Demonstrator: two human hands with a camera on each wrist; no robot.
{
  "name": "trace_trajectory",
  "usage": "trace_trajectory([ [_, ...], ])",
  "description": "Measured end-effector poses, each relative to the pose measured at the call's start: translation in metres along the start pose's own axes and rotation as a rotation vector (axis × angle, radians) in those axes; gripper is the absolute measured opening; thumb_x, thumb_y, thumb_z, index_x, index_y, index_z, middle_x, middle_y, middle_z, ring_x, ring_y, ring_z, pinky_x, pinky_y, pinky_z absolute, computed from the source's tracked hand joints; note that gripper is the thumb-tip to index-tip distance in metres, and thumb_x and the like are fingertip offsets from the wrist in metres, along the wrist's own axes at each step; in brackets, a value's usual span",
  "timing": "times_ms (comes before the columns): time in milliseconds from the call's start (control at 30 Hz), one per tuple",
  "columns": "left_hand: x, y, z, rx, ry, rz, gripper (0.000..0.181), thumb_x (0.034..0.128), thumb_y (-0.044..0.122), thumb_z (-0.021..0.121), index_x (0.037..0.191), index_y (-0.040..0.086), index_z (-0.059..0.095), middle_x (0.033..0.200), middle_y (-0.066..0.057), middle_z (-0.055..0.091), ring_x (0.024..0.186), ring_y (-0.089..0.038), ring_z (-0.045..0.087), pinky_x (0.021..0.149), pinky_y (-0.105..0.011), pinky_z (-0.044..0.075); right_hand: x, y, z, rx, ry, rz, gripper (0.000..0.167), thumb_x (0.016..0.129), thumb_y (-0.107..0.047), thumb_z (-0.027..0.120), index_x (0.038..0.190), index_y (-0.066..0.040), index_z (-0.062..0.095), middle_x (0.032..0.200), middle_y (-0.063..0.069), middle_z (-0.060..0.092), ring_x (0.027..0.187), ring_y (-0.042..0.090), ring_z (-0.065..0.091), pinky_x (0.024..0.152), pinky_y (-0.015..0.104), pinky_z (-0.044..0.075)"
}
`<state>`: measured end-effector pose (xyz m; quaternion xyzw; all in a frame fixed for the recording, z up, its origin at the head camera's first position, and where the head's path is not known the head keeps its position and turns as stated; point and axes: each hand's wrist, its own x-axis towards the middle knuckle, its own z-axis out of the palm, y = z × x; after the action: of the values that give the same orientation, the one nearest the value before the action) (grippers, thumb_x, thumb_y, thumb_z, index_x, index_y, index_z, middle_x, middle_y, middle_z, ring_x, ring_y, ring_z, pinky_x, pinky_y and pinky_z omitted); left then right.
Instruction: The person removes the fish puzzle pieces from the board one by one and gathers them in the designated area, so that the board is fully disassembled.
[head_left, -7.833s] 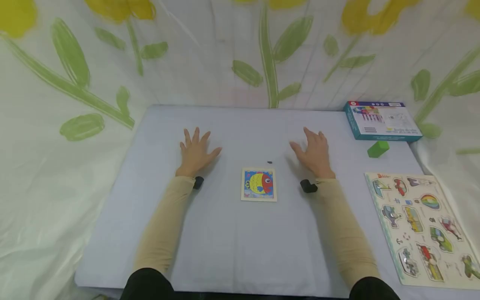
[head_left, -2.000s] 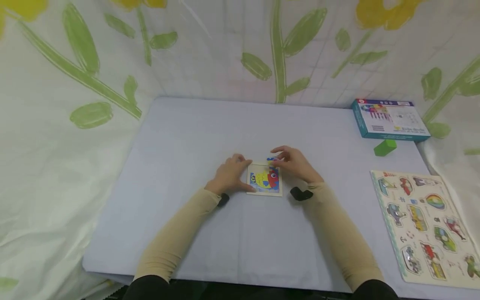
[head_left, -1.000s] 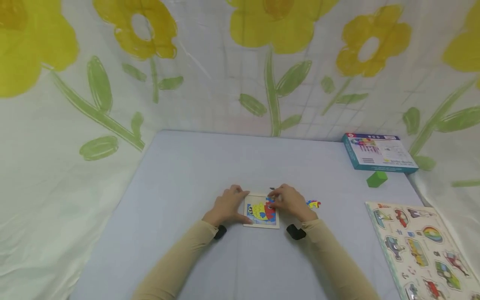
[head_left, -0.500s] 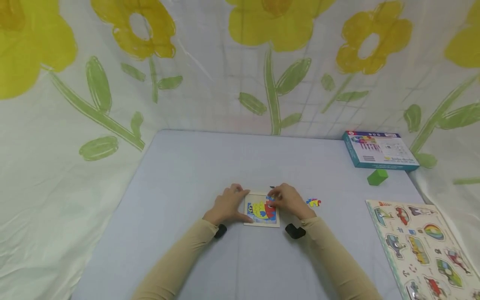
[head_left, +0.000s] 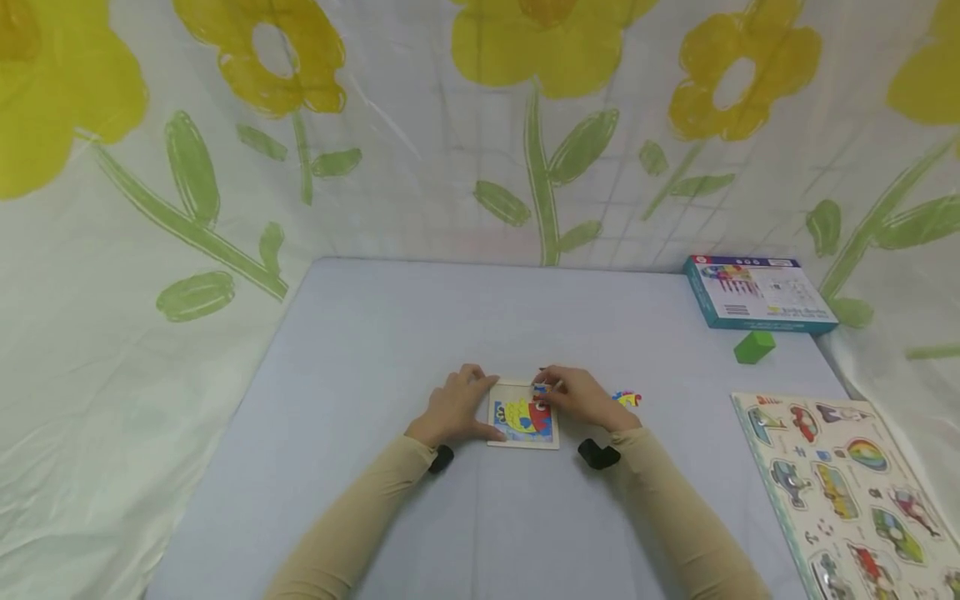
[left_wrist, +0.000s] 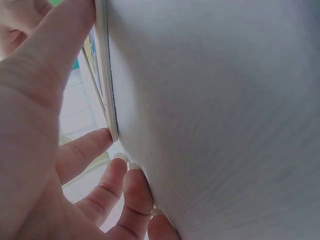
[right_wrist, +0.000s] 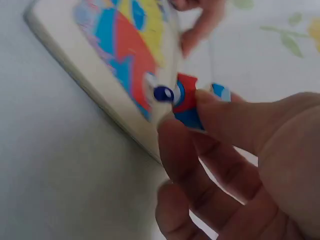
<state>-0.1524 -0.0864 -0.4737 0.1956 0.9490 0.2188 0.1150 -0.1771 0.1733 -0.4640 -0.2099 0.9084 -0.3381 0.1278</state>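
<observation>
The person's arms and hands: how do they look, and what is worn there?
The left sleeve and right sleeve are plain beige, reaching the wrists. A small black device sits at each wrist. The left hand and right hand wear no gloves.

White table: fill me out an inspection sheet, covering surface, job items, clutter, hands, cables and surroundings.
Surface: white table, no spill visible.
Job's things: fish puzzle board flat on the table, partly filled, bare along the top; held piece, red and blue with an eye; loose piece, mostly yellow, lying right of the board.
Clutter: box, green block and vehicle puzzle, all on the right side.
Left hand: holds the board's left side, thumb and index finger at its corners.
Right hand: pinches the held piece over the board's upper right.
Cables: nothing seen.
Surroundings: flower-print sheet behind the table.
</observation>
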Motion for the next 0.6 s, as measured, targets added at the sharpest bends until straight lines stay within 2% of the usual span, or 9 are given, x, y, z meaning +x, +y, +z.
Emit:
trace_trajectory([
  [67,0.000,0.001,0.001,0.000,-0.005,0.001,0.100,0.0700,0.053,0.092,0.152,0.013,0.051,0.148,-0.013,0.047,0.127,-0.035,0.050,0.092,-0.054,0.053,-0.006,0.006,-0.013,0.017,0.014,0.003,0.022,0.102,-0.016,0.064,0.120,-0.006,0.071,0.117,0.017,0.073,0.093,0.022,0.067,0.076,0.030,0.055],
  [133,0.001,0.001,0.002,0.001,-0.005,0.000,0.100,0.0700,0.053,0.092,0.152,0.013,0.051,0.148,-0.013,0.047,0.127,-0.034,0.050,0.092,-0.053,0.053,-0.017,0.014,-0.031,0.040,0.046,0.057,0.023,0.101,-0.016,0.065,0.120,-0.005,0.071,0.116,0.018,0.074,0.094,0.023,0.068,0.074,0.029,0.054],
  [233,0.002,0.001,0.002,0.008,-0.008,-0.009,0.100,0.0701,0.053,0.092,0.153,0.013,0.051,0.149,-0.013,0.046,0.129,-0.033,0.049,0.094,-0.052,0.052,-0.039,0.031,-0.065,0.057,0.076,0.196,0.027,0.099,-0.018,0.069,0.118,0.001,0.070,0.112,0.022,0.074,0.092,0.024,0.071,0.072,0.029,0.056],
  [367,0.002,-0.002,0.002,0.019,-0.016,-0.018,0.101,0.0700,0.053,0.092,0.153,0.013,0.050,0.150,-0.013,0.046,0.129,-0.033,0.048,0.094,-0.051,0.052,-0.069,0.062,-0.098,0.086,0.028,0.416,0.037,0.099,-0.021,0.070,0.122,0.007,0.067,0.107,0.020,0.074,0.083,0.015,0.067,0.070,0.026,0.058],
  [500,0.002,-0.003,0.000,0.016,-0.012,-0.018,0.101,0.0698,0.052,0.092,0.153,0.013,0.050,0.150,-0.013,0.046,0.127,-0.033,0.049,0.094,-0.052,0.052,-0.082,0.088,-0.109,0.115,0.001,0.546,0.043,0.097,-0.023,0.072,0.126,0.008,0.067,0.101,0.012,0.075,0.079,0.011,0.063,0.068,0.024,0.056],
  [600,0.002,-0.003,0.001,0.018,-0.016,-0.013,0.101,0.0702,0.053,0.092,0.154,0.014,0.050,0.150,-0.013,0.046,0.127,-0.033,0.049,0.096,-0.051,0.051,-0.086,0.096,-0.105,0.031,0.028,0.579,0.047,0.093,-0.028,0.077,0.126,0.005,0.069,0.105,0.015,0.074,0.087,0.019,0.062,0.074,0.031,0.053],
])
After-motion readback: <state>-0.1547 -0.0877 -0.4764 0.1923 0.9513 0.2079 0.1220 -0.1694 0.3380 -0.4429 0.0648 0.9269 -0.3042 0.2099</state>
